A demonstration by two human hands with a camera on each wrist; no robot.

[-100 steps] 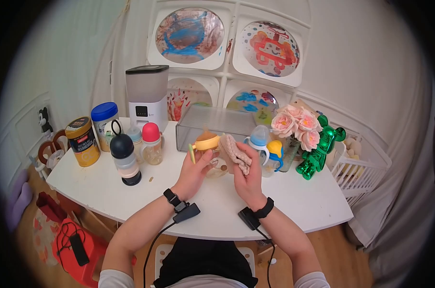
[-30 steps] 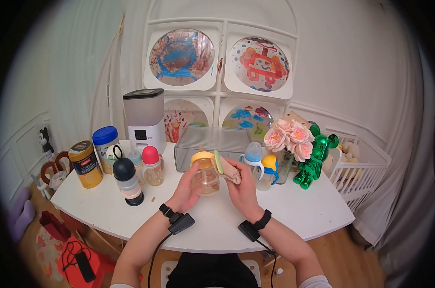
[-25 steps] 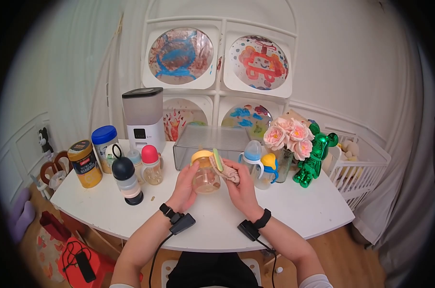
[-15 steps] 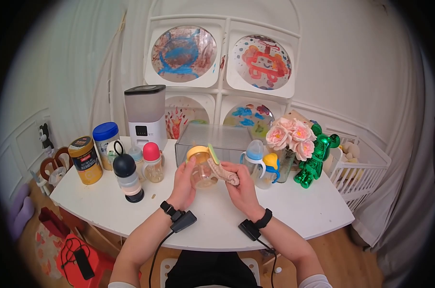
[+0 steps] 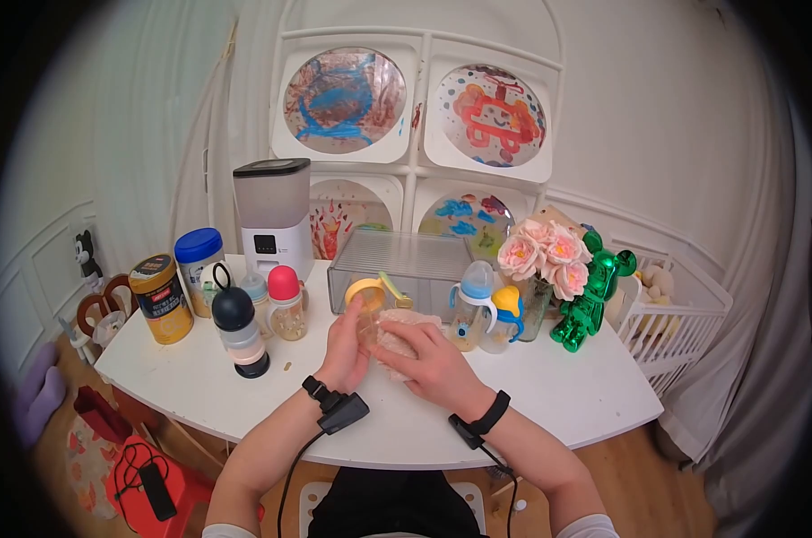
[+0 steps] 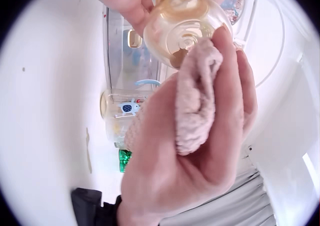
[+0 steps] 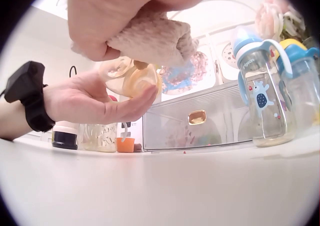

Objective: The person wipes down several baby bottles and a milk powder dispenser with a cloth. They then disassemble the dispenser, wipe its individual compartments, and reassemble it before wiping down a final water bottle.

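In the head view, my left hand (image 5: 341,345) grips a clear baby bottle with a yellow collar (image 5: 364,292) and a green-and-yellow handle (image 5: 391,288). My right hand (image 5: 442,366) holds a bunched pinkish cloth (image 5: 410,318) against the bottle's body, covering much of it. Seen from the left wrist, the cloth (image 6: 194,98) is folded between the right thumb and fingers, its end at the round base of the bottle (image 6: 170,28). The right wrist view has the bottle (image 7: 122,75) tilted above the table, left fingers beneath it and the cloth (image 7: 155,38) over it.
On the white table (image 5: 513,412), a blue-topped bottle (image 5: 473,309) and a yellow-and-blue cup (image 5: 506,316) stand right, near flowers (image 5: 545,255) and a green bear figure (image 5: 590,291). Left are a dark-topped container (image 5: 237,327), a red-topped bottle (image 5: 286,305) and tins. A grey drawer box (image 5: 406,255) stands behind.
The cloth has moved from beside the handle and collar down onto the bottle's body, and my right hand has turned over it to the left. The left hand keeps its grip on the bottle.
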